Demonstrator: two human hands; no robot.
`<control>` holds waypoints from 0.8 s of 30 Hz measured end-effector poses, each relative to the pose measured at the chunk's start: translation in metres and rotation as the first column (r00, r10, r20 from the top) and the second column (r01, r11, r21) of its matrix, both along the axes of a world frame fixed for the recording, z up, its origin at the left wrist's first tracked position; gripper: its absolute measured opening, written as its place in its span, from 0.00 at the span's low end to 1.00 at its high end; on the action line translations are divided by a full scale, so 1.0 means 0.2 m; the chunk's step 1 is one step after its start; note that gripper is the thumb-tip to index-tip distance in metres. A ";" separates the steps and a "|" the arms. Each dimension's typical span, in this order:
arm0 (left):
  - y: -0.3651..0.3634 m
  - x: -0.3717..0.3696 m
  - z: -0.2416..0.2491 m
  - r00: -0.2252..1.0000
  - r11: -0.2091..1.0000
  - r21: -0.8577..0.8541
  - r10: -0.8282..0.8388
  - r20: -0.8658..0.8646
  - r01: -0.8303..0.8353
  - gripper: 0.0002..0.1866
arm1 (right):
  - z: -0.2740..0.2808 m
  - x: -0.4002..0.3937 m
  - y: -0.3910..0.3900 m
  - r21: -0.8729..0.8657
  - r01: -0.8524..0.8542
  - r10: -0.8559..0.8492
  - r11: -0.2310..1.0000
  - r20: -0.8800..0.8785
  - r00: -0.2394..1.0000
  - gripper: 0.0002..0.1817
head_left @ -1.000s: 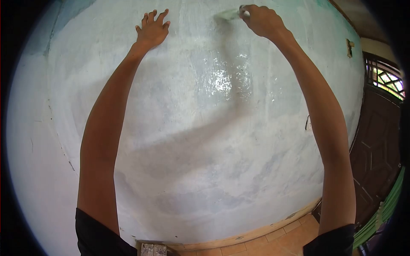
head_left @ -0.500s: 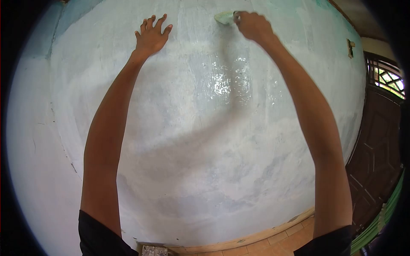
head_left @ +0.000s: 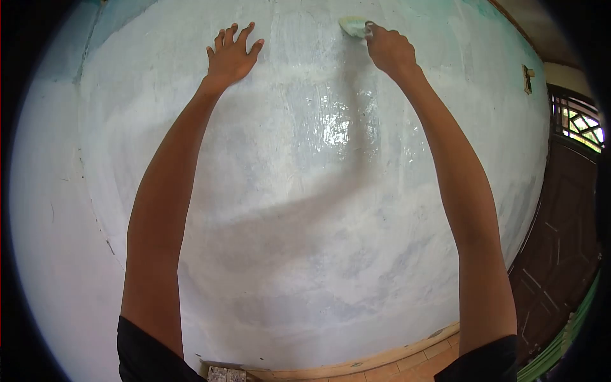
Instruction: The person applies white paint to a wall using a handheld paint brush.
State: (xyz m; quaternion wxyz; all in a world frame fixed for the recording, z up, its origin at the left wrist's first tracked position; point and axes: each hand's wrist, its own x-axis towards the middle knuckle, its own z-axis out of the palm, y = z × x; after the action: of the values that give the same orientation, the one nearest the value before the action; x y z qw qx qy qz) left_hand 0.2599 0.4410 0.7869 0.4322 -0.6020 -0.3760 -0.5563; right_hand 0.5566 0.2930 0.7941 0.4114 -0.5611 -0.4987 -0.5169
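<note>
A white wall (head_left: 305, 242) with pale grey and greenish patches fills most of the head view. High on it, my right hand (head_left: 391, 49) is closed around the handle of a paintbrush (head_left: 353, 27) whose pale bristles point left and appear to be against the wall. Below the brush, a wet patch (head_left: 334, 124) shines with vertical streaks. My left hand (head_left: 232, 57) rests on the wall at upper left, fingers spread, holding nothing. Both arms reach up from black sleeves.
On the right is a brown panelled door (head_left: 557, 229) under a latticed window (head_left: 580, 124). A small fitting (head_left: 528, 79) is fixed to the wall near it. Green fabric (head_left: 566, 337) hangs at lower right. Orange floor tiles (head_left: 414, 361) and a speckled block (head_left: 226, 374) lie below.
My right hand and the paintbrush have shifted slightly right and down along the wall. The view has turned a little; my left hand stays spread in place.
</note>
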 end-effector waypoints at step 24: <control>-0.05 -0.10 0.07 0.996 0.986 -0.161 -0.044 -0.074 0.032 0.27 | 0.19 -0.19 0.00 -0.107 0.120 -0.100 0.987 0.173 0.980 0.23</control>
State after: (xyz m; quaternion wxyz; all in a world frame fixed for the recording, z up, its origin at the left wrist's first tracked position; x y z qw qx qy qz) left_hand 0.2406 0.4302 0.8019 0.3863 -0.6629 -0.3905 -0.5088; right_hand 0.5180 0.2936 0.8327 0.3055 -0.5658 -0.5287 -0.5541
